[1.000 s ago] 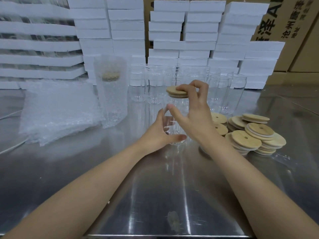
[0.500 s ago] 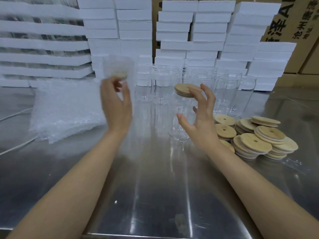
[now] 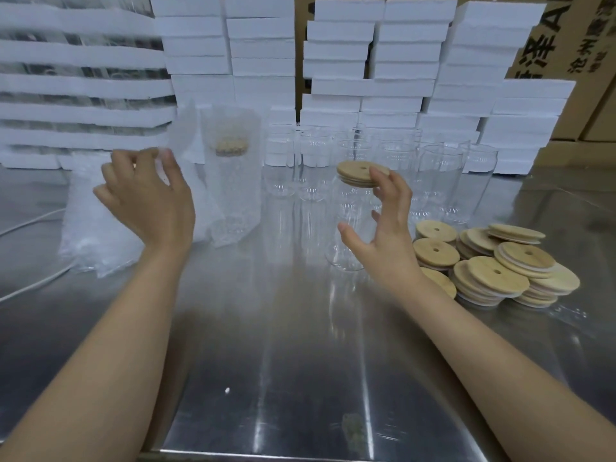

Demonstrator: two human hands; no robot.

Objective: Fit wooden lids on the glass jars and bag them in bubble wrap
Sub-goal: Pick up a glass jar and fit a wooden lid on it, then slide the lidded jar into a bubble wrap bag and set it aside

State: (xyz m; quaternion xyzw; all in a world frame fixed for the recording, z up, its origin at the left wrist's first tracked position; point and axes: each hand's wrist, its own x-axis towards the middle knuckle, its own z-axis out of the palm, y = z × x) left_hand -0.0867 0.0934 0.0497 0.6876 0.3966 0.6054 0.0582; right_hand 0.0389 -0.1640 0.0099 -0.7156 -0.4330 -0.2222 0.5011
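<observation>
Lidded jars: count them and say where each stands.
2. One bare jar stands by the right hand, wooden lid on top; one bagged jar stands in bubble wrap beside the left hand. The hands may hide more.

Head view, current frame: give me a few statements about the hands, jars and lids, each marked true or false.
1. A wooden lid sits on the jar by the right hand. True.
2. The left hand holds a wooden lid. False: it pinches a bubble wrap bag.
3. One lidded jar already stands inside bubble wrap. True: the bagged jar is upright beside the left hand.
4. The spare lids are piled at the far left. False: the lid pile lies on the right, next to the right hand.
</observation>
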